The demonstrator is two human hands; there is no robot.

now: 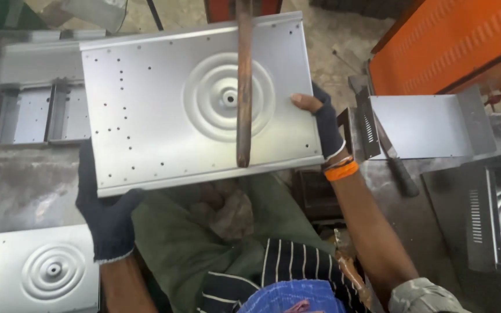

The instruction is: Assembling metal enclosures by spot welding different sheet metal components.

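Held flat above the lap: a steel panel with stamped concentric rings, gripped at two edges. Left hand, in a dark glove, clamped under the panel's near-left corner, fingers curled beneath and hidden. Right hand pinching the panel's right edge — thumb on top, fingers underneath. Best kept level with even grip on both sides, so the wooden-handled tool lying across the rings stays put. Long axis of the panel left to right, slightly tilted; folded lips along the far and near long edges.
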